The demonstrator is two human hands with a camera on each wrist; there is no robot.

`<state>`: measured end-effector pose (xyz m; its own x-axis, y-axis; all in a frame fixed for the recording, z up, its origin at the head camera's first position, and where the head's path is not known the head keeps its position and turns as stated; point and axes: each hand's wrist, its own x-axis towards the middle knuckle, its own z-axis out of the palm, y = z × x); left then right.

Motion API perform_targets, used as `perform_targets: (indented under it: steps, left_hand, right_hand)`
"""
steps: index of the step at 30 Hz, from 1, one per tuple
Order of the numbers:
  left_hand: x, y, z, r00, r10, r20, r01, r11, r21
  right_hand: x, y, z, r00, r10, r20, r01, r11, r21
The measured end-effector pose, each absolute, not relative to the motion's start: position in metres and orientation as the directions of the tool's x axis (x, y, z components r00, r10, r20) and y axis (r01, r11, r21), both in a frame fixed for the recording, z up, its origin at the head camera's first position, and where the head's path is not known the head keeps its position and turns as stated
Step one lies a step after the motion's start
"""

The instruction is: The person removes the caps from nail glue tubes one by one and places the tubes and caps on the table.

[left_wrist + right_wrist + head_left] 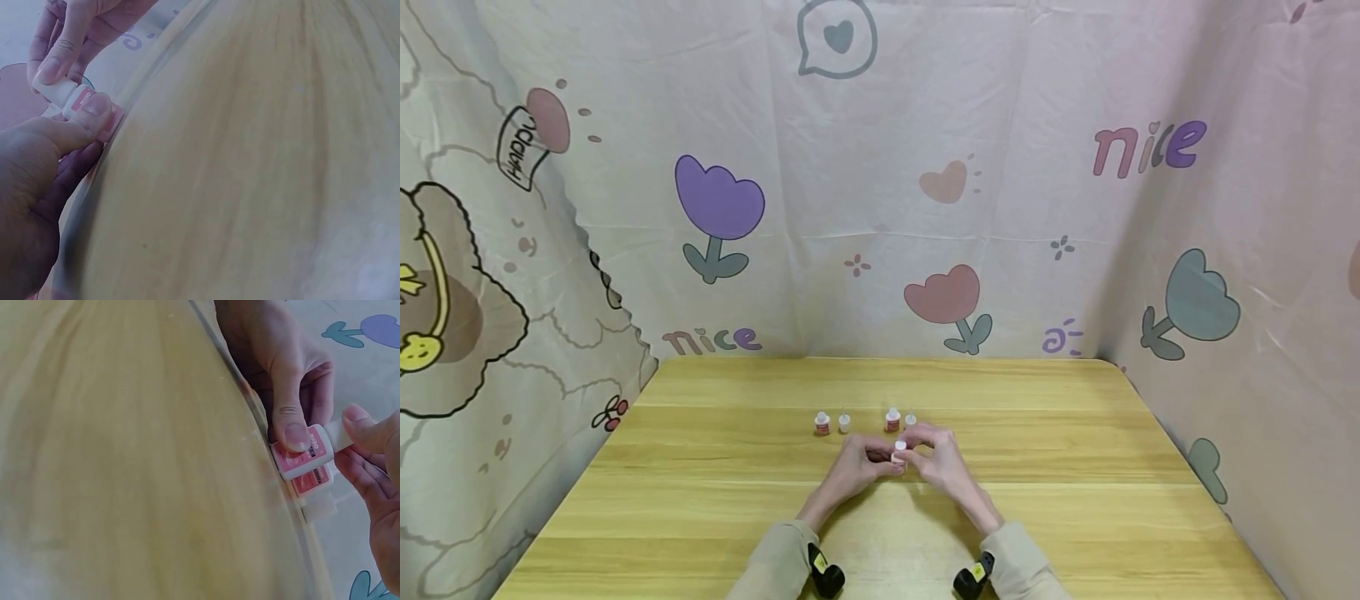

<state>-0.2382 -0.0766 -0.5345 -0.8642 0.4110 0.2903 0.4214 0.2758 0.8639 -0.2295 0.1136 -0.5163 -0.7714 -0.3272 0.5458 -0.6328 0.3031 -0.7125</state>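
In the head view a small white bottle (pixel 898 457) is held between both hands above the table. My left hand (pixel 854 468) grips its body, with the thumb across the pink label (pixel 306 455) in the right wrist view. My right hand (pixel 943 465) pinches the white cap (pixel 56 90) between thumb and fingers, as the left wrist view shows. The cap sits at the bottle's neck; whether it is loose cannot be told. Just beyond the hands stands a similar red-labelled bottle (pixel 892 420), beside a small white piece (pixel 911 420) with a thin upright tip.
Left of that pair, another red-labelled bottle (pixel 822 424) stands next to a second white piece (pixel 845 423) with a thin tip. All are on a wood-grain table (pixel 700 500). A printed cloth (pixel 850 208) hangs behind and along both sides.
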Motion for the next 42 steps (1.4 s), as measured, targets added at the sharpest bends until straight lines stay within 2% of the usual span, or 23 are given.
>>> perform_targets:
  steps: [11, 20, 31, 42]
  left_hand:
    - [-0.2379, -0.0752, -0.5363, -0.871, 0.381, 0.311, 0.426, 0.267, 0.865]
    - [-0.2387, -0.0759, -0.535, -0.865, 0.396, 0.309, 0.437, 0.292, 0.851]
    - [-0.2392, -0.0775, -0.536, -0.856, 0.424, 0.295, 0.436, 0.287, 0.853]
    - [-0.238, -0.076, -0.5366, -0.859, 0.4, 0.32, 0.446, 0.278, 0.851]
  right_hand:
    - [-0.2265, 0.1128, -0.5129, -0.84, -0.246, 0.484, -0.541, 0.312, -0.781]
    - [-0.2267, 0.112, -0.5152, -0.794, -0.249, 0.554, -0.607, 0.299, -0.736]
    - [-0.2296, 0.1178, -0.5181, -0.768, -0.339, 0.544, -0.631, 0.253, -0.733]
    - [-0.2252, 0.115, -0.5124, -0.848, -0.24, 0.473, -0.53, 0.327, -0.783]
